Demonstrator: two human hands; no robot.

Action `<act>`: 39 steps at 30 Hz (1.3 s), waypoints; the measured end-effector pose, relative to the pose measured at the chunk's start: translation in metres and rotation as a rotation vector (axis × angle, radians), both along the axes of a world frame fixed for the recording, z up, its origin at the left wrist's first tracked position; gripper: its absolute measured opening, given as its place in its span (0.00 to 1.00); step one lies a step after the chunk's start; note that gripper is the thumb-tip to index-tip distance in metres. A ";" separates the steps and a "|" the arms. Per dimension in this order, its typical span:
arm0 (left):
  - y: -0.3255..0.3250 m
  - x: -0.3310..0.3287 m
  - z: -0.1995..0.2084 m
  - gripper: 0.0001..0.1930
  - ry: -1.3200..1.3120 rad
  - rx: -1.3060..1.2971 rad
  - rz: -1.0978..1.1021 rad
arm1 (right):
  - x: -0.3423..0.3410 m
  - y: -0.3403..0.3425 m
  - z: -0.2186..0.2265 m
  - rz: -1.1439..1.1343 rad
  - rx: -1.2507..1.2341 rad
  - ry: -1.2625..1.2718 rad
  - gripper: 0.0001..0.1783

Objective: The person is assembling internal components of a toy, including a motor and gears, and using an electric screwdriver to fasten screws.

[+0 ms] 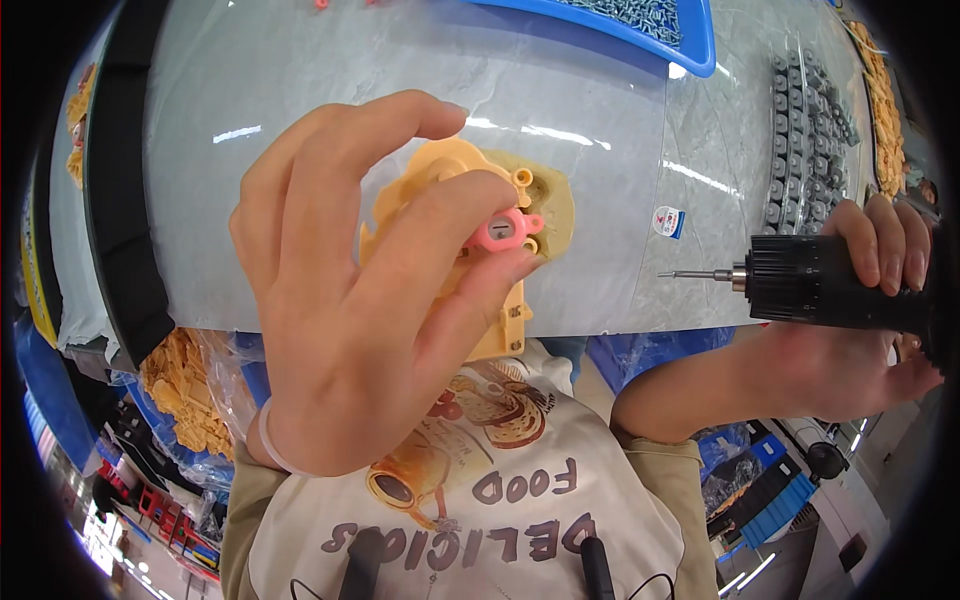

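Between the thumb and forefinger of my left hand (pixel 350 260) is a small pink plastic part (pixel 503 231) with a grey centre and a side lug. Its other fingers curl above. Directly under that hand lies a yellow plastic housing (pixel 440 160) with round screw posts, mostly covered by the hand. A khaki-coloured pad or base (pixel 556 210) shows beneath the housing's right side. At the right, my right hand (pixel 880 245) wraps around a black electric screwdriver (pixel 830 285). Its thin metal bit points left toward the housing, well apart from it.
A blue tray (pixel 700 40) of small screws stands at the far side of the grey table (pixel 620 290). Rows of grey parts (pixel 800 140) stand at the right. A small round-topped sticker (pixel 669 222) lies between. Bags of yellow parts (pixel 185 390) sit below the table at left.
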State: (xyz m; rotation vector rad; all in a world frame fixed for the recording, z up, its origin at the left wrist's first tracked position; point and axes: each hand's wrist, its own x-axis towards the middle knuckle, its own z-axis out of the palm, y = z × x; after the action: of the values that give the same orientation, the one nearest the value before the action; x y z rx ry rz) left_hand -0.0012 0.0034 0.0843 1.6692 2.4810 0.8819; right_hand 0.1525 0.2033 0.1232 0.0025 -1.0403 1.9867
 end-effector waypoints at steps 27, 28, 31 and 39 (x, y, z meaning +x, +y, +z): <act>-0.003 -0.001 -0.004 0.15 -0.209 0.078 -0.046 | 0.006 0.003 -0.008 0.032 0.028 -0.045 0.41; -0.003 -0.001 -0.005 0.15 -0.210 0.078 -0.047 | 0.008 0.001 -0.007 0.033 0.030 -0.047 0.42; -0.003 0.000 -0.006 0.15 -0.220 0.092 -0.043 | 0.008 0.007 -0.008 0.039 0.035 -0.052 0.42; -0.002 0.005 -0.004 0.13 -0.261 0.071 0.020 | 0.009 0.007 -0.007 0.052 0.054 -0.062 0.43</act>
State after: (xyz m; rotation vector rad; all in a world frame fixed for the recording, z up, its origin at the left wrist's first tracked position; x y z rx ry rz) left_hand 0.0033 0.0016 0.0803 1.4427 2.3202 1.1222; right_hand 0.1616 0.2104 0.1160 -0.0030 -1.1446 2.0163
